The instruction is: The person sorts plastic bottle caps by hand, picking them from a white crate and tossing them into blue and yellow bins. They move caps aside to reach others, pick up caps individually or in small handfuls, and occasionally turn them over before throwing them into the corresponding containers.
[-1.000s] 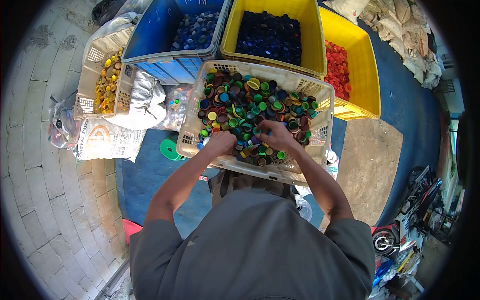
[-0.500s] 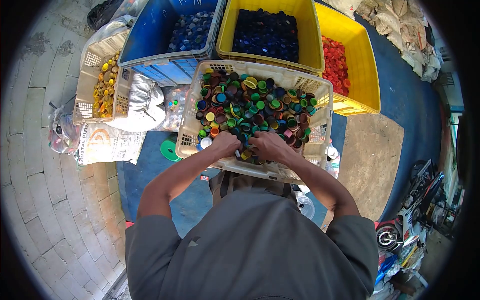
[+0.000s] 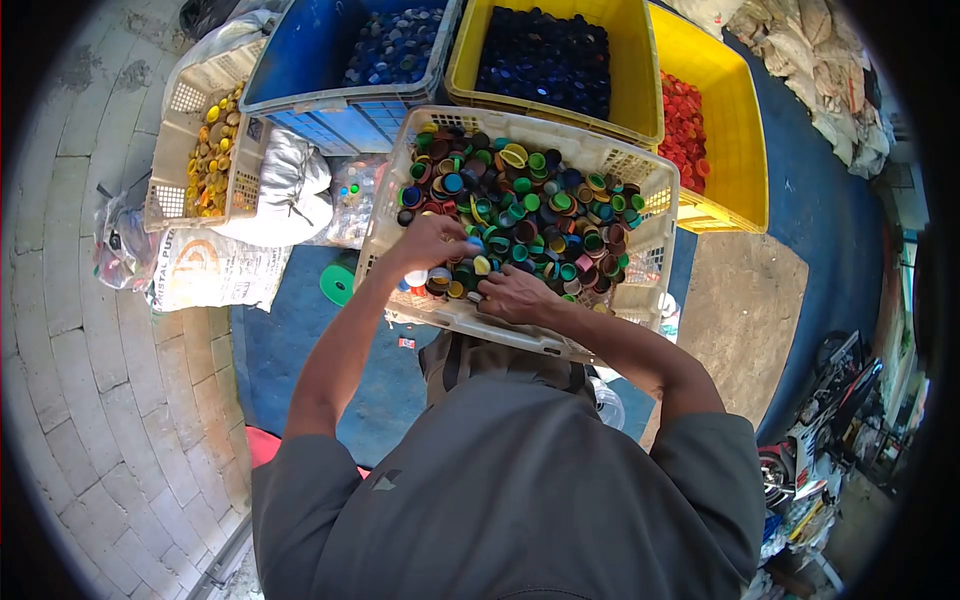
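Over the near-left corner of the white crate (image 3: 440,312), the left hand (image 3: 430,243) curls knuckles-up on the mixed caps (image 3: 545,215) that fill it. The right hand (image 3: 515,297) lies just beside it at the near edge, fingers spread down among the caps. Whether either hand has pinched a cap, I cannot tell. Beyond the far edge stand a blue crate (image 3: 310,125) and a yellow crate (image 3: 462,50), both with dark blue caps; a second yellow crate (image 3: 740,140) holds red ones. A basket (image 3: 165,195) of yellow caps sits left, beside a sack (image 3: 285,195).

Caps (image 3: 520,215) in crate (image 3: 470,322), bins (image 3: 300,75) behind, sacks (image 3: 278,195) L
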### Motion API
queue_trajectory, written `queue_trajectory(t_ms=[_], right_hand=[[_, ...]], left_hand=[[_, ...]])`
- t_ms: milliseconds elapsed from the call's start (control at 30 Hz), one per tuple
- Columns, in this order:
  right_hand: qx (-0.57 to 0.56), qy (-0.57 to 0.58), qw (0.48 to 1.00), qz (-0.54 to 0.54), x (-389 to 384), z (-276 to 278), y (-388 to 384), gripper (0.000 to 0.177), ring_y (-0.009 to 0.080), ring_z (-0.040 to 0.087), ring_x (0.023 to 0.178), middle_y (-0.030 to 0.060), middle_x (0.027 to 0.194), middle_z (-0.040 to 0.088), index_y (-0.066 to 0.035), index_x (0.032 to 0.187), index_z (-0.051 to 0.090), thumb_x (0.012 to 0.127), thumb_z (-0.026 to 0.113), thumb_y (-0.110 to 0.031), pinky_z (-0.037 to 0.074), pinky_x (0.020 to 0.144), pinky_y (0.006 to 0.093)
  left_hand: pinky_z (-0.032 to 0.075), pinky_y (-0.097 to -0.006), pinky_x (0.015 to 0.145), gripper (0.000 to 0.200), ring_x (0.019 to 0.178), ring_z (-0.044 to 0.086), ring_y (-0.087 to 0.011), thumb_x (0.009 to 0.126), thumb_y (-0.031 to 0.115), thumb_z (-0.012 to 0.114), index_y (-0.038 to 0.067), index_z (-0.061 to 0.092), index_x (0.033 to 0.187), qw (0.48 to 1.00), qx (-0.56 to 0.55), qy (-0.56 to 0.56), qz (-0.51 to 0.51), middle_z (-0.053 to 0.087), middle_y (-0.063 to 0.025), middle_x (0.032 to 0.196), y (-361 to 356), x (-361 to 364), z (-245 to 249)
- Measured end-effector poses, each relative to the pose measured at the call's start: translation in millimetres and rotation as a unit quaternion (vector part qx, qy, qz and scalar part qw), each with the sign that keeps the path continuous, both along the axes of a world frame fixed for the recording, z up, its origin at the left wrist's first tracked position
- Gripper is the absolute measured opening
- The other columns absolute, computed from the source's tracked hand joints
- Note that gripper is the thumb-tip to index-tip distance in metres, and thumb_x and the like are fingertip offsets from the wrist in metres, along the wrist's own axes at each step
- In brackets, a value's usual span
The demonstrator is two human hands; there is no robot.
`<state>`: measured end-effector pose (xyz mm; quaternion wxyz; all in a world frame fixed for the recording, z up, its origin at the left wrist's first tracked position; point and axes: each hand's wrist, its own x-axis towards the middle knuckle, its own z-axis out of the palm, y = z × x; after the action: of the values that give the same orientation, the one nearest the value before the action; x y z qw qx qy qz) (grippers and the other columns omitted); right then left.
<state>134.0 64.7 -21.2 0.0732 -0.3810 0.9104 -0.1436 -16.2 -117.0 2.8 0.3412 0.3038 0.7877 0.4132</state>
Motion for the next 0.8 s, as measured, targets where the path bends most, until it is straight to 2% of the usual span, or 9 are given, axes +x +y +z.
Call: queue_trajectory(t_ms=[133, 233, 367, 467, 500, 567, 667, 767, 800], right_hand=[[0.030, 0.024, 0.995, 0.089, -10.7, -9.4, -13.0, 0.009, 0.0182, 0.053, 0.094, -0.0004, 0.090, 0.058, -0.015, 0.074, 0.064, 0.078, 0.058, -0.020, 0.044, 0.079, 0.0326], [0.051, 0.004, 0.993, 0.102, -15.0, -18.2, -21.6, 0.015, 0.0181, 0.052, 0.100, 0.0000, 0.088, 0.059, -0.014, 0.069, 0.065, 0.079, 0.058, -0.023, 0.043, 0.085, 0.0350], [0.023, -0.014, 0.996, 0.081, -17.7, -17.7, -19.5, 0.015, 0.0194, 0.053, 0.100, 0.0010, 0.086, 0.060, -0.010, 0.068, 0.065, 0.077, 0.061, -0.022, 0.044, 0.086, 0.0354], [-0.109, -0.049, 0.992, -0.025, -16.1, -23.7, -16.9, 0.013, 0.0232, 0.058, 0.087, 0.0043, 0.087, 0.062, -0.006, 0.074, 0.064, 0.078, 0.059, -0.018, 0.047, 0.078, 0.0354], [-0.168, -0.132, 0.974, -0.072, -18.5, -14.6, -14.1, 0.013, 0.0236, 0.058, 0.081, 0.0059, 0.087, 0.063, -0.005, 0.075, 0.063, 0.079, 0.058, -0.017, 0.047, 0.074, 0.0354], [-0.278, -0.293, 0.900, -0.164, -27.6, 11.9, -6.0, 0.014, 0.0244, 0.059, 0.070, 0.0091, 0.086, 0.064, -0.003, 0.078, 0.060, 0.080, 0.055, -0.016, 0.048, 0.066, 0.0353], [-0.509, -0.542, 0.598, -0.299, -39.0, -0.7, 5.5, 0.015, 0.0231, 0.058, 0.059, 0.0118, 0.079, 0.064, -0.003, 0.077, 0.056, 0.082, 0.053, -0.017, 0.047, 0.057, 0.0339], [-0.611, -0.591, 0.399, -0.343, -52.1, 29.3, -3.3, 0.022, 0.0175, 0.056, 0.056, 0.0092, 0.070, 0.059, -0.005, 0.074, 0.051, 0.086, 0.056, -0.022, 0.043, 0.051, 0.0309], [-0.595, -0.588, 0.370, -0.404, -57.0, 29.6, -10.1, 0.028, 0.0161, 0.052, 0.052, 0.0067, 0.063, 0.056, -0.006, 0.074, 0.051, 0.088, 0.060, -0.028, 0.040, 0.048, 0.0307]], left_hand=[[0.036, -0.0253, 0.041, 0.022, 0.045, 0.046, -0.0067, 0.083, 0.024, 0.073, 0.003, 0.064, 0.082, 0.936, 0.074, -0.240, 0.246, 0.066, -0.0047, 0.073, -35.8, -16.7, 32.5], [0.026, -0.0198, 0.037, 0.017, 0.040, 0.033, -0.0016, 0.085, 0.017, 0.070, 0.007, 0.057, 0.083, 0.861, 0.231, -0.323, 0.318, 0.065, -0.0057, 0.072, -57.8, -13.5, 36.6], [0.030, -0.0192, 0.038, 0.012, 0.040, 0.034, -0.0017, 0.086, 0.012, 0.067, 0.005, 0.059, 0.089, 0.841, 0.231, -0.334, 0.357, 0.066, -0.0063, 0.072, -74.0, -1.2, 27.8], [0.031, -0.0185, 0.038, 0.013, 0.040, 0.034, -0.0018, 0.086, 0.011, 0.066, 0.004, 0.061, 0.095, 0.850, 0.214, -0.315, 0.363, 0.066, -0.0066, 0.073, -73.0, 7.5, 34.4], [0.032, -0.0185, 0.039, 0.014, 0.040, 0.035, -0.0021, 0.086, 0.012, 0.066, 0.004, 0.061, 0.097, 0.847, 0.225, -0.320, 0.360, 0.066, -0.0069, 0.073, -74.1, 8.1, 37.1], [0.033, -0.0184, 0.039, 0.016, 0.040, 0.035, -0.0028, 0.088, 0.013, 0.064, 0.003, 0.061, 0.100, 0.840, 0.247, -0.329, 0.353, 0.065, -0.0073, 0.075, -75.9, 9.3, 41.1], [0.033, -0.0184, 0.039, 0.016, 0.041, 0.037, -0.0041, 0.092, 0.019, 0.060, 0.004, 0.060, 0.097, 0.764, 0.352, -0.400, 0.363, 0.065, -0.0106, 0.081, -85.6, 11.5, 25.5], [0.036, -0.0204, 0.041, 0.017, 0.050, 0.045, -0.0072, 0.095, 0.022, 0.055, 0.006, 0.058, 0.098, 0.676, 0.435, -0.448, 0.392, 0.061, -0.0083, 0.083, -83.8, 17.3, 28.5], [0.037, -0.0210, 0.042, 0.017, 0.054, 0.047, -0.0084, 0.096, 0.023, 0.055, 0.006, 0.057, 0.098, 0.663, 0.444, -0.453, 0.397, 0.059, -0.0071, 0.083, -82.7, 18.6, 32.1]])
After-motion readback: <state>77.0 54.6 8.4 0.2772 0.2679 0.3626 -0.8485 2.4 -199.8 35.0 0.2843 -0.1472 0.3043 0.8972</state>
